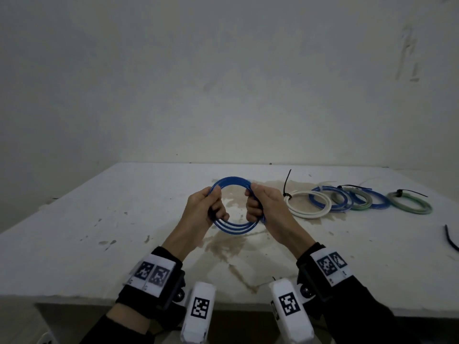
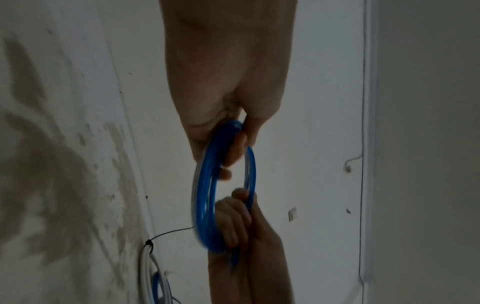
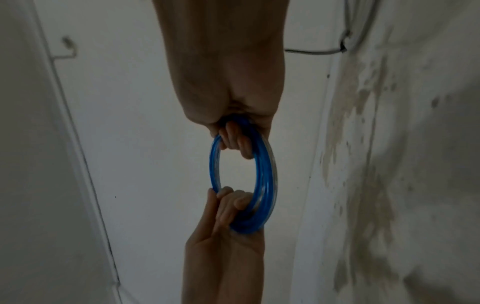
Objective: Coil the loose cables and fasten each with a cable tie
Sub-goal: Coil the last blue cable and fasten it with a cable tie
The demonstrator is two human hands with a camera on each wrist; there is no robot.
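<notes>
A blue cable is wound into a round coil of several loops and held above the middle of the table. My left hand grips the coil's left side, fingers curled through the ring. My right hand grips the right side the same way. The left wrist view shows the blue coil edge-on, with my left hand above it and my right hand below. In the right wrist view the coil hangs between my right hand and my left hand.
The white table is stained at its middle. At the right lie tied coils: a white one with a black cable tie, blue ones and a green one. A loose black cable tie lies near the right edge.
</notes>
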